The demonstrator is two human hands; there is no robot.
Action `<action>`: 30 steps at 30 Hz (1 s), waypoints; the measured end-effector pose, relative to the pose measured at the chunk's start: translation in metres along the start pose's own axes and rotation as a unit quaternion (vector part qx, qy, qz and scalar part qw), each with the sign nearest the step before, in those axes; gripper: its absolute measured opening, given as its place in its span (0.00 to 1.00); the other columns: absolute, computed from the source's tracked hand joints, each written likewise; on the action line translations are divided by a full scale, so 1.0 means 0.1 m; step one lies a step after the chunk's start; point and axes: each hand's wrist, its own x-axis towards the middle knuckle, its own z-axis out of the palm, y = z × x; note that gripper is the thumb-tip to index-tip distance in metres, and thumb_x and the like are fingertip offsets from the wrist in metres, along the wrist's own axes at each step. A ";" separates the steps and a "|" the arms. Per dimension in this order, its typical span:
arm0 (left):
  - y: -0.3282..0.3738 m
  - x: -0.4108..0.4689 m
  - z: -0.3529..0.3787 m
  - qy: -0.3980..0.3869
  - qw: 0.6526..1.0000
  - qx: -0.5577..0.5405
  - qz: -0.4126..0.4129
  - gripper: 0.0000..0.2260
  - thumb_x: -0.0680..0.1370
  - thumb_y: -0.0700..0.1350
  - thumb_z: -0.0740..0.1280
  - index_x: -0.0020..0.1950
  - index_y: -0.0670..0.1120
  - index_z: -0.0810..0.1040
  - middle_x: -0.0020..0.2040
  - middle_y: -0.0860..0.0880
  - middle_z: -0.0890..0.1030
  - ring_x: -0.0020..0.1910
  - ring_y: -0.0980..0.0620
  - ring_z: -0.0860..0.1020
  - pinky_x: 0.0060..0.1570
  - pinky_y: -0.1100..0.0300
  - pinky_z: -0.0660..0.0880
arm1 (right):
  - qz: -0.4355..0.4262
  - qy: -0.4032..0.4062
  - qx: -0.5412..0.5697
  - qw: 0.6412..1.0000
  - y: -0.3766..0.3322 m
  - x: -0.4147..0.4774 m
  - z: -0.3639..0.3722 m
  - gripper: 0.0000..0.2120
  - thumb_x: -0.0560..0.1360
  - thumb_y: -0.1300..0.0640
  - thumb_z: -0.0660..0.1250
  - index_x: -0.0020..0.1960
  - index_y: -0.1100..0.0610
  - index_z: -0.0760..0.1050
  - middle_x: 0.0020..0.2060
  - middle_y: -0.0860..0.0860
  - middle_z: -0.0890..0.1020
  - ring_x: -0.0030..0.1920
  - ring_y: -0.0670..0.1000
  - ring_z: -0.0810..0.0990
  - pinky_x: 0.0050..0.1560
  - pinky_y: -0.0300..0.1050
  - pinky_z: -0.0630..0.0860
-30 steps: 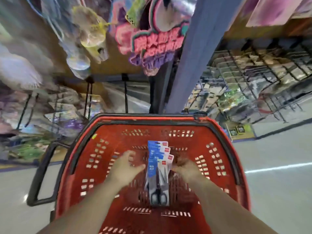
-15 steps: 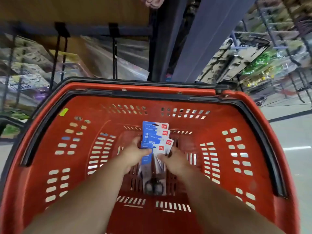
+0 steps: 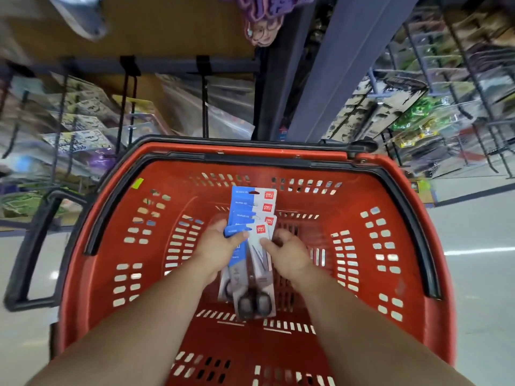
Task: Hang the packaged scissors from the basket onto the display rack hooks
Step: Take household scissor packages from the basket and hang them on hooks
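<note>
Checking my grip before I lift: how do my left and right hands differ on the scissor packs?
The left hand pinches the blue side of the packaged scissors, thumb across the top card. The right hand pinches the white side, its thumb slightly nearer the handles. Both hold the same fanned stack in the red basket.

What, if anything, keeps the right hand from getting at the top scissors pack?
Probably nothing, so yes: right hand grips the top scissors pack by its edge, uncovered in the open basket.

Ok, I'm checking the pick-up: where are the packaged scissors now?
In the head view, the packaged scissors are in the middle of the red basket, held between the left hand and the right hand.
</note>
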 end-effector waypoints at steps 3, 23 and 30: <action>0.21 -0.33 -0.19 0.013 0.999 -0.032 0.032 0.06 0.81 0.43 0.73 0.57 0.51 0.83 0.52 0.53 0.89 0.52 0.51 0.87 0.56 0.51 0.82 | -0.038 -0.012 0.049 0.998 -0.26 -0.28 -0.05 0.03 0.82 0.47 0.69 0.53 0.45 0.78 0.49 0.39 0.84 0.54 0.46 0.83 0.57 0.45 0.77; 1.28 -2.85 -0.45 0.079 0.964 -0.247 0.052 0.08 0.83 0.46 0.68 0.60 0.48 0.84 0.51 0.44 0.89 0.45 0.45 0.88 0.43 0.53 0.84 | -0.205 -0.154 0.083 0.963 -1.15 -2.50 -0.76 0.10 0.76 0.52 0.78 0.51 0.56 0.81 0.44 0.45 0.87 0.43 0.44 0.84 0.48 0.41 0.77; 1.07 -3.10 -0.45 -0.021 0.963 -0.265 0.053 0.31 0.68 0.44 0.80 0.70 0.46 0.76 0.61 0.39 0.86 0.61 0.36 0.84 0.62 0.41 0.79 | -0.183 -0.182 0.123 0.958 -0.96 -2.64 -0.86 0.18 0.75 0.63 0.77 0.63 0.53 0.80 0.53 0.49 0.89 0.55 0.49 0.87 0.54 0.41 0.82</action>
